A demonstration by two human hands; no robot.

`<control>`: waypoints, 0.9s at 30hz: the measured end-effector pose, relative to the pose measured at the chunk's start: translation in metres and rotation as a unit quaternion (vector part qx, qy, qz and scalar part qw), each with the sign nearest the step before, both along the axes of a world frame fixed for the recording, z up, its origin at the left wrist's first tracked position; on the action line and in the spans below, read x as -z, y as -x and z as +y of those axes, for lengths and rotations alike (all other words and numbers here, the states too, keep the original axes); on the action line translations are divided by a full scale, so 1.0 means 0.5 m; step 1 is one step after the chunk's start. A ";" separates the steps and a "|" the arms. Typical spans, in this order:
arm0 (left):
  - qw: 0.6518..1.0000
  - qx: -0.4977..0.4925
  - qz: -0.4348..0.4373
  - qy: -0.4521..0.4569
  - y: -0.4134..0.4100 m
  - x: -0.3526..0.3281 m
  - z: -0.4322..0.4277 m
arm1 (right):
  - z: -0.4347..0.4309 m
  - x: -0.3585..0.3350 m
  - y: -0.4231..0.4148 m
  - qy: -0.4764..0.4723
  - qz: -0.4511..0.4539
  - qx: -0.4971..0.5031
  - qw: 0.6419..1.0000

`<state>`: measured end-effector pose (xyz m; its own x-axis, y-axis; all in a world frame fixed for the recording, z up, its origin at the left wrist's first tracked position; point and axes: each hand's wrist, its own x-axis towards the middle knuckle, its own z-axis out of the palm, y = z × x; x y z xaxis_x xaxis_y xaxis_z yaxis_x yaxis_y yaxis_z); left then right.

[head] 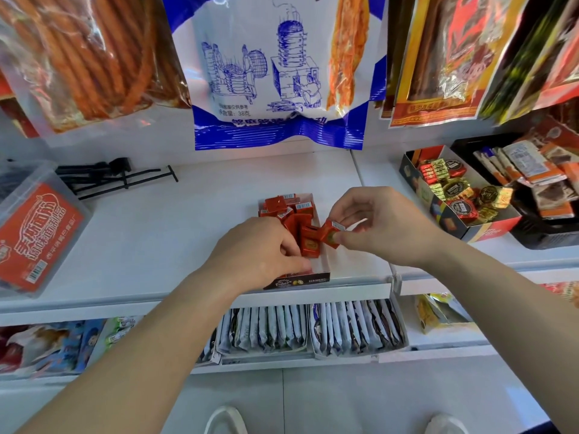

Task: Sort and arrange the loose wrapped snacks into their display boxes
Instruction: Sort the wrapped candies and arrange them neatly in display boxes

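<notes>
Head view: right hand (382, 227) pinches one red foil-wrapped square snack (330, 234) between thumb and fingertips just above the narrow cardboard display box (313, 278); left hand (260, 249) curls against the boxed red snacks (283, 208), grip indeterminate; advise seating it upright against that row.

We get bare shelf (188, 220) from the tub (34, 233) at the left edge to the centre display box (316, 278), plus a narrower lane right of it before the chocolate box (488, 228). Hanging bags (275, 73) cap the back edge; black hooks (109, 177) clutter the back-left corner. Over the centre box: left hand (260, 249) gripping red snacks (282, 205), right hand (385, 223) pinching a red snack (330, 234).
</notes>
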<state>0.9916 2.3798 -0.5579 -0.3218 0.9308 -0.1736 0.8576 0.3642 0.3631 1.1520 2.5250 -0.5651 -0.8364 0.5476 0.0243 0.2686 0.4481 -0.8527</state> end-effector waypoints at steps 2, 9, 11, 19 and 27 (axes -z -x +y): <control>1.000 0.011 0.010 0.013 -0.003 -0.001 0.002 | -0.001 0.000 -0.001 0.002 -0.001 -0.002 1.000; 0.999 -0.006 -0.044 -0.016 0.012 0.008 -0.001 | -0.005 -0.003 0.001 0.021 0.015 -0.009 1.000; 0.997 -0.005 -0.070 -0.024 0.013 0.009 -0.005 | -0.006 -0.004 0.003 0.031 0.024 -0.012 0.999; 0.963 -0.090 -0.187 -0.174 0.065 0.005 -0.039 | -0.034 0.002 0.029 -0.013 -0.054 -0.101 0.993; 0.970 -0.094 -0.171 -0.147 0.075 0.041 -0.046 | -0.049 -0.015 0.033 -0.190 -0.146 -0.146 0.960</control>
